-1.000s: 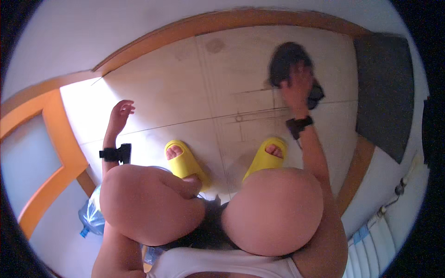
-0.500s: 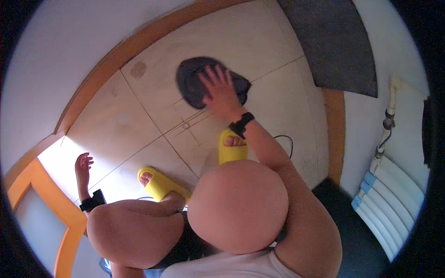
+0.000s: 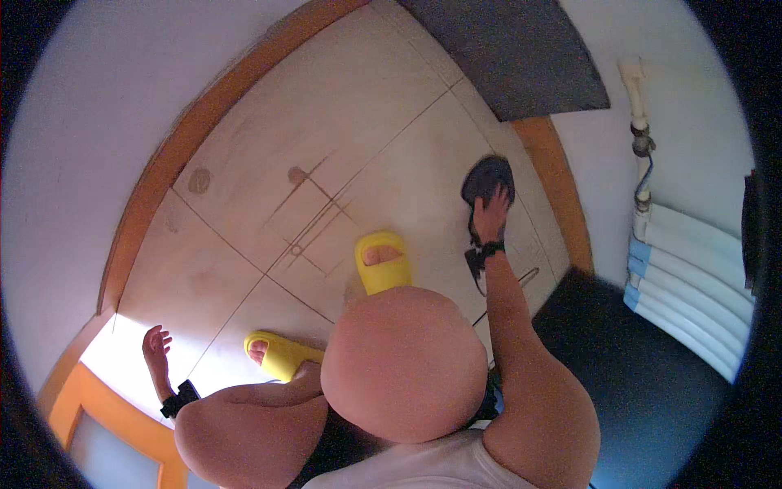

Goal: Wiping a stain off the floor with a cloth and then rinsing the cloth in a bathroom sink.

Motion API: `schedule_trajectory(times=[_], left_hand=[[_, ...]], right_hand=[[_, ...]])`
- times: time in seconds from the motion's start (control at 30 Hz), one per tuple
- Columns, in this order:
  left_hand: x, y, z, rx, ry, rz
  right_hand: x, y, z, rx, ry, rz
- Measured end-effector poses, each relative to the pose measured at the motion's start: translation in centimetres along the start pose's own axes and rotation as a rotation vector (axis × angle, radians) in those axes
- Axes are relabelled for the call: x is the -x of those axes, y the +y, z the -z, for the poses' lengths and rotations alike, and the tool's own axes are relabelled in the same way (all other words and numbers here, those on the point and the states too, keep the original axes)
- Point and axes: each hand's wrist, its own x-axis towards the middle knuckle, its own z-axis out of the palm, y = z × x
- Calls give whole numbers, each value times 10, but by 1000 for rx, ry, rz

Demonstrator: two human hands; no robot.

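My right hand point(image 3: 491, 216) lies with its fingers spread on a dark, crumpled cloth point(image 3: 487, 175) on the tiled floor, out to the right of my right foot. Part of the cloth is hidden under the palm. On the left, my left hand point(image 3: 157, 346) hangs beyond my left knee, its fingers loosely bent and apart, with nothing in them. Both wrists wear black bands. Brown marks point(image 3: 298, 175) and smears show on the pale floor tiles point(image 3: 366, 163) left of the cloth.
I squat in yellow slippers point(image 3: 384, 262). Brown skirting point(image 3: 204, 106) edges the floor. A dark grey panel point(image 3: 509, 61) stands at the far right. A white radiator point(image 3: 692, 277) with a pipe is on the right wall, and an orange-framed door point(image 3: 106, 399) at lower left.
My right hand has moved to the right with the cloth, from in front of my right foot towards the right-hand skirting. The view has shifted; my left hand still hangs beside my left knee.
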Motion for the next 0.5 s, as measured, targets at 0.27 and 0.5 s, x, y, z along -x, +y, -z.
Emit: schedule_trajectory(times=[0.27, 0.5], left_hand=[[-19, 9, -20, 143, -129, -72], [-10, 20, -5, 119, -59, -102]], right_hand=[[140, 70, 34, 9, -15, -460], [14, -17, 51, 149, -139, -338]])
